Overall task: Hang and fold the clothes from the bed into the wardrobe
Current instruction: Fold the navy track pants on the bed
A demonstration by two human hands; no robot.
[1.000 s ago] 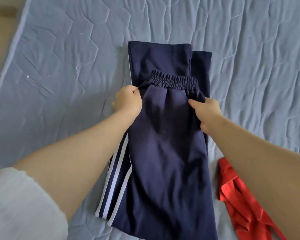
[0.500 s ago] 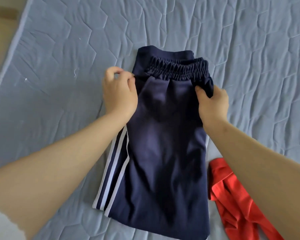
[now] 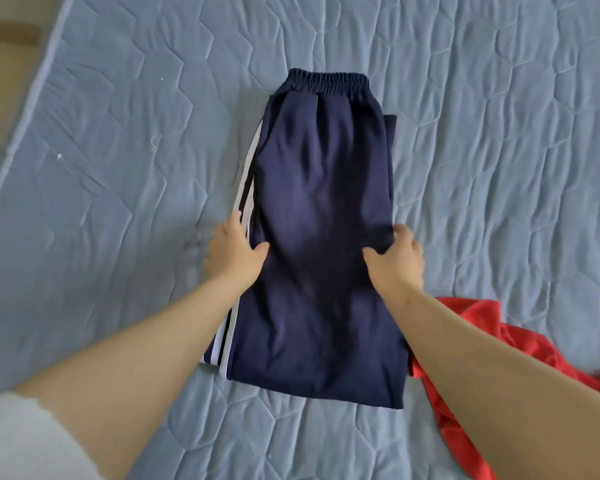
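Head-camera view down onto a bed (image 3: 118,168) with a quilted blue-grey cover. Navy trousers (image 3: 323,209) lie flat on it, doubled into a long narrow strip, with the elastic waistband (image 3: 328,81) at the far end and 2 white stripes (image 3: 245,188) down the left edge. The left hand (image 3: 231,254) holds the trousers' left edge about halfway along, thumb on top, fingers (image 3: 237,221) at the striped side. The right hand (image 3: 397,263) grips the opposite edge, fingers (image 3: 403,233) curled round it, thumb on the cloth. A red garment (image 3: 482,337) lies crumpled just beside the trousers' near right corner, partly under the right forearm. The step in hand looks like folding the trousers. The next move probably calls for lifting one end and laying it squarely over the other, keeping the layers aligned.
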